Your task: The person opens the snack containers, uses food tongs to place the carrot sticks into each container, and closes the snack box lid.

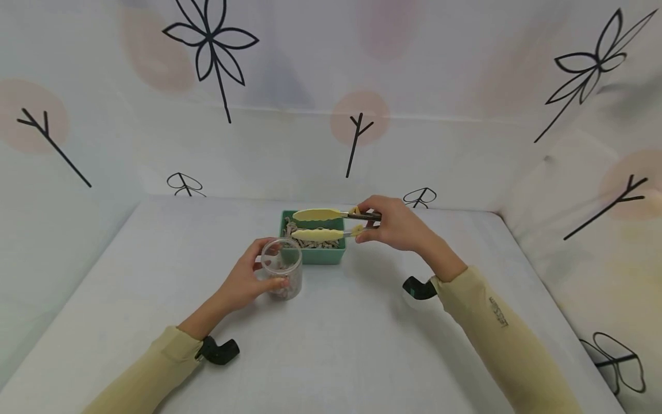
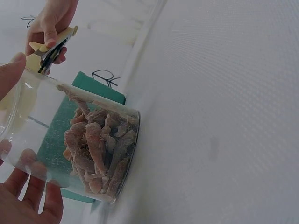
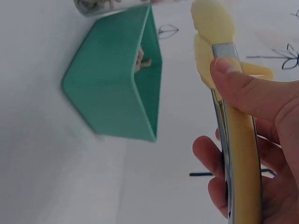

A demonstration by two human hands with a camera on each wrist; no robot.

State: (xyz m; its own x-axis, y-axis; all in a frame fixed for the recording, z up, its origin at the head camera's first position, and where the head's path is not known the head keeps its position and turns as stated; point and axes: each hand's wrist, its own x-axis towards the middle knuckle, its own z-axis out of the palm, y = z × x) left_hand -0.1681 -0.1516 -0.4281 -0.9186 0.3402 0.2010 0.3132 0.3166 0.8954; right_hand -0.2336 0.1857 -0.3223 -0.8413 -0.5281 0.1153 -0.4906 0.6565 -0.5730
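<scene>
My left hand (image 1: 243,283) grips the jar (image 1: 283,268) of snacks. My right hand (image 1: 395,223) clamps the tongs (image 1: 323,225), tips apart, above the green box (image 1: 323,253).

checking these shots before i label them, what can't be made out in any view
- Whether the tongs hold a piece: head view too small, right wrist view shows only one arm.
- How full the green box is: the tongs cover it in the head view, its wall hides the inside in the right wrist view.
- Jar rim: cut off by the left edge in the left wrist view.
- Left hand fingers behind the jar: blurred through plastic.
- Right hand palm: turned away.
</scene>
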